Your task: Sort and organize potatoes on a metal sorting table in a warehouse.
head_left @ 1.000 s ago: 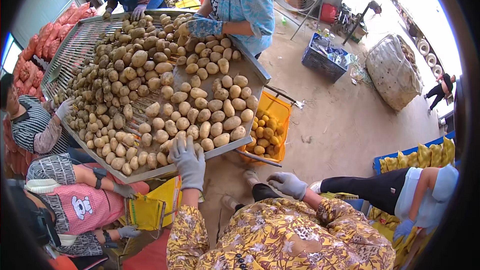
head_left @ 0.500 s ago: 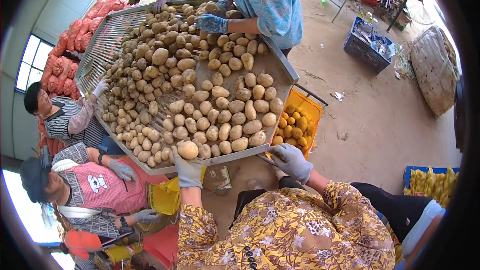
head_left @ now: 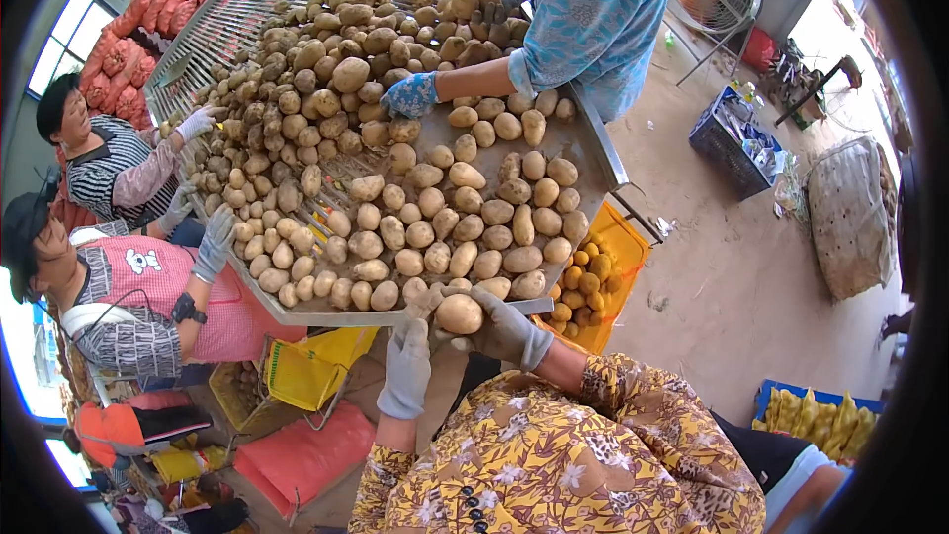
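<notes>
Sorting table: long metal sorting table (head_left: 593, 133) runs from frame centre to the top, heaped with brown potatoes (head_left: 395, 178).
Near edge: grey-gloved left hand (head_left: 407, 366) and grey-gloved right hand (head_left: 504, 328) at bottom centre, one round tan potato (head_left: 460, 313) between them.
Right of table: yellow plastic crate (head_left: 613, 257) under its corner.
Left of table: seated workers; yellow basket (head_left: 311, 371) below.

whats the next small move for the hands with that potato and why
Probably carry the potato rightward and drop it into the yellow crate: both gloved hands, left hand and right hand, cup it just past the sorting table edge, and that crate holds similar potatoes.
</notes>
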Action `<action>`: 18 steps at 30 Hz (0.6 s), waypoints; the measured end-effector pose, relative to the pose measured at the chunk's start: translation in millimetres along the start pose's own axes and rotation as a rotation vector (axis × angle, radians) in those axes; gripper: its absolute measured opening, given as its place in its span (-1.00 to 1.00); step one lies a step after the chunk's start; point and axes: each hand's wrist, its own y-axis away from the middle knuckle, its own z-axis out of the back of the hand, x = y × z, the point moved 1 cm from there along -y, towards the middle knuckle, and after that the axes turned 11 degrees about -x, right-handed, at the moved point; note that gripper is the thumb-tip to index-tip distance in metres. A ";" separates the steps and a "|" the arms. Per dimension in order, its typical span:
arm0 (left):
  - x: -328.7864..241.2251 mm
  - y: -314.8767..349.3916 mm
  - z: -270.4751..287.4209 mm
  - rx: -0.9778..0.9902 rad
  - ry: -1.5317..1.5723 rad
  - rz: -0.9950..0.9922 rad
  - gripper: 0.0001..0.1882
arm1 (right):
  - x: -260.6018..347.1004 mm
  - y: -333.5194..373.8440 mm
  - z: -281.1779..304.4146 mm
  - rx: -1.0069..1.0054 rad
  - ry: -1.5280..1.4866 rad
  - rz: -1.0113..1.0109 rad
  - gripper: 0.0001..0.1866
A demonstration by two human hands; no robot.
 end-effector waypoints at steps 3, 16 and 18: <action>21.5 -2.7 10.1 0.001 -0.128 -0.042 -0.39 | -5.4 -7.3 -4.0 -0.062 0.093 0.031 -0.45; 55.6 -60.3 56.1 -0.153 -0.356 -0.233 -0.42 | 0.1 -13.3 5.0 -0.411 0.235 0.088 -0.50; 59.3 -61.4 39.3 -0.012 0.030 0.195 -0.27 | 0.5 -16.7 -9.9 -0.426 0.256 0.162 -0.40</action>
